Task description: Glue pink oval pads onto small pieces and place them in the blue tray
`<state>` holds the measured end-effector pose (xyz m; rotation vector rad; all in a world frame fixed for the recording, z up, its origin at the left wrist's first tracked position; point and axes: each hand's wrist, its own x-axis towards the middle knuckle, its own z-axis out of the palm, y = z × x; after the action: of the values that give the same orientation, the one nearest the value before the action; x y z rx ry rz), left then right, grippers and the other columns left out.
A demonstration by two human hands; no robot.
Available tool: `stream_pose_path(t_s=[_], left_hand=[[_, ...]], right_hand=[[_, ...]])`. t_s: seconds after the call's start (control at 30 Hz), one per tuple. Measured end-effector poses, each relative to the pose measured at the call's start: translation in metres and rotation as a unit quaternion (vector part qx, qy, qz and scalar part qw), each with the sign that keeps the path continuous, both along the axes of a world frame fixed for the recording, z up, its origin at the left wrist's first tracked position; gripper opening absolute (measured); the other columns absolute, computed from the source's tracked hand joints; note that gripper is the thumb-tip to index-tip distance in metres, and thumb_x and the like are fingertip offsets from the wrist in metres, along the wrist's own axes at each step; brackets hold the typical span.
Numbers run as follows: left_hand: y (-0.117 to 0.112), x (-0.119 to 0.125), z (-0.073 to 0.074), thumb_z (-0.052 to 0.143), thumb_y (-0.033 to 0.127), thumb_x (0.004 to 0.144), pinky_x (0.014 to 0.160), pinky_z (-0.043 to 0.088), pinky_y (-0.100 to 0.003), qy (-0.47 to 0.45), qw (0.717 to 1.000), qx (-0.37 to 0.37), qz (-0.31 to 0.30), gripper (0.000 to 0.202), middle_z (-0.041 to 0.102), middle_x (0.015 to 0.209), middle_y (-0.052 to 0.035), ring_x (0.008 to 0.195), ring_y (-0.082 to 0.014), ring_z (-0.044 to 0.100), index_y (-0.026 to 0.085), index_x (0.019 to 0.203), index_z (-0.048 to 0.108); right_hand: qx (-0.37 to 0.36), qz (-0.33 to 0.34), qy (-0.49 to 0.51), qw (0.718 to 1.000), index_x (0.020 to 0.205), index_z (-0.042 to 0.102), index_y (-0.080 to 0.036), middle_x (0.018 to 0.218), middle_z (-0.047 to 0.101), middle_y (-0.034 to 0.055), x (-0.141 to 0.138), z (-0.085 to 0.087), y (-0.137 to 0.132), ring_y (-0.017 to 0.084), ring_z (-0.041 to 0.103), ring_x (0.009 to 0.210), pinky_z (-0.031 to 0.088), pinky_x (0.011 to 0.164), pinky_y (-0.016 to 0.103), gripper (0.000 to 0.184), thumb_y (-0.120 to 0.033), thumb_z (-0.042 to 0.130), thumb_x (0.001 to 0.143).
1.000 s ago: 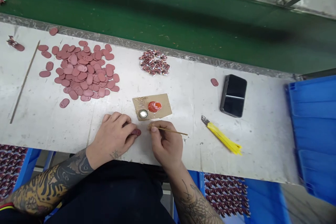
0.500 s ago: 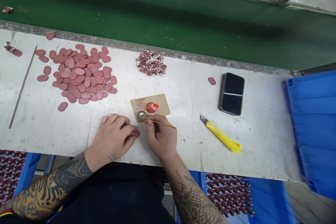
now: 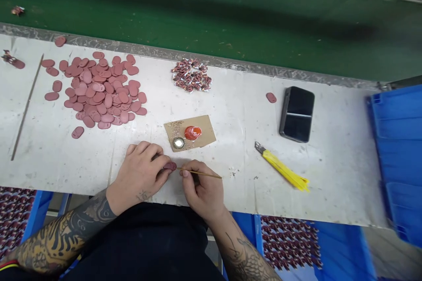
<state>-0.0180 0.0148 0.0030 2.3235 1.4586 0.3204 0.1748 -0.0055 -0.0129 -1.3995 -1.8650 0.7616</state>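
My left hand (image 3: 140,176) pinches a small oval dusky-pink tag (image 3: 170,166) between its fingertips. My right hand (image 3: 201,189) holds a thin wooden stick (image 3: 201,173), whose left tip is at the tag's edge. Just above the hands lies a cardboard scrap (image 3: 204,134) bearing a blob of glossy red paint (image 3: 193,132). A round metal-rimmed cap (image 3: 178,142) and scattered gold specks (image 3: 176,126) share that scrap.
On the white worktop (image 3: 296,197) are a heap of pink oval tags (image 3: 99,90), a cluster of decorated pieces (image 3: 191,74), a phone (image 3: 296,114) and a yellow utility knife (image 3: 280,169). Blue crates (image 3: 398,149) stand right; a green belt (image 3: 198,17) runs behind.
My right hand has moved down and left, away from the cardboard, bringing the stick's tip from the metal cap to the tag. My left hand keeps holding the tag.
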Motion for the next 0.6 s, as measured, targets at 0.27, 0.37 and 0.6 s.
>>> stream_pose_path(t_s=[0.27, 0.37, 0.6], left_hand=[[0.0002, 0.0003, 0.0027, 0.06, 0.031, 0.092, 0.077, 0.034, -0.044, -0.001, 1.0, -0.003, -0.002, 0.009, 0.064, 0.102, -0.0036, 0.096, -0.0249, 0.052, 0.026, 0.094, 0.067], [0.0001, 0.0003, 0.0027, 0.06, 0.031, 0.092, 0.077, 0.034, -0.044, -0.001, 1.0, -0.004, -0.003, 0.009, 0.064, 0.102, -0.0041, 0.096, -0.0249, 0.052, 0.026, 0.094, 0.067], [-0.0011, -0.0006, 0.0005, 0.06, 0.032, 0.092, 0.077, 0.032, -0.043, -0.01, 1.0, 0.001, 0.003, 0.01, 0.064, 0.101, -0.0041, 0.096, -0.0244, 0.052, 0.025, 0.094, 0.068]], right_hand=[[0.031, 0.026, -0.05, 0.998, 0.088, 0.054, -0.021, 0.076, 0.064, 0.002, -0.0009, -0.0026, 0.0011, 0.018, 0.064, 0.071, 0.052, 0.062, 0.031, 0.009, -0.016, 0.049, 0.092], [0.028, 0.024, -0.048, 0.998, 0.089, 0.055, -0.021, 0.076, 0.064, 0.0019, -0.0004, -0.0044, 0.0012, 0.017, 0.063, 0.07, 0.052, 0.062, 0.03, 0.008, -0.016, 0.049, 0.092], [0.014, 0.011, 0.014, 1.0, 0.089, 0.056, -0.022, 0.076, 0.062, -0.0005, 0.0017, -0.002, -0.0032, 0.015, 0.062, 0.068, 0.051, 0.062, 0.028, 0.009, -0.014, 0.052, 0.091]])
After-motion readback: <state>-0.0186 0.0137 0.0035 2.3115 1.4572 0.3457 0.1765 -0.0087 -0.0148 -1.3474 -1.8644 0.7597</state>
